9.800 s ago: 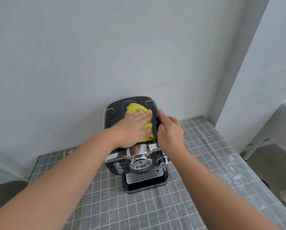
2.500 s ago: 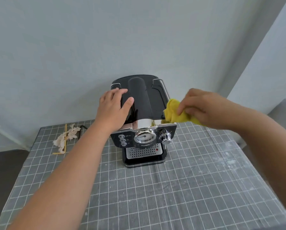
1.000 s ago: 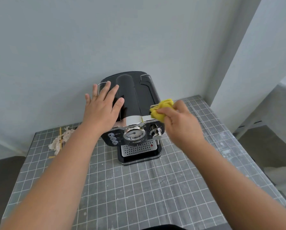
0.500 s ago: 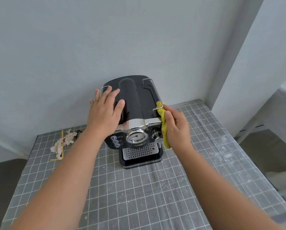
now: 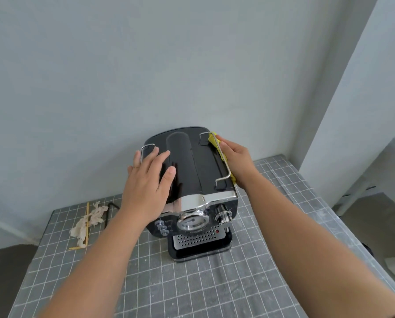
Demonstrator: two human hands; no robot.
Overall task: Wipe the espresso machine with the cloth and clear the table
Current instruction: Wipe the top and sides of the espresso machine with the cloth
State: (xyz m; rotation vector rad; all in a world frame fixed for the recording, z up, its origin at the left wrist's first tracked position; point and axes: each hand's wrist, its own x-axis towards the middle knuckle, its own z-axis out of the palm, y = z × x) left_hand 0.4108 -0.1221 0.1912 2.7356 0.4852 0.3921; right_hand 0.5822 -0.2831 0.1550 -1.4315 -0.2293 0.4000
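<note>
I see espresso machine [image 5: 192,191] upright on gridded table cover [image 5: 192,283], back toward wall. Left hand [image 5: 149,187] flat on machine's top left, fingers straight and spread, palm down, gripping nothing; forearm runs in from lower left. Right hand [image 5: 234,160] laid against machine's upper right side, fingers extended, pressing yellow cloth [image 5: 212,140] to side beside wire rail [image 5: 221,157]; cloth mostly hidden under palm, edges showing at fingertips and wrist. Crumpled pale scrap [image 5: 88,220] and thin yellow stick [image 5: 87,222] lie at table's left, well apart from machine.
</note>
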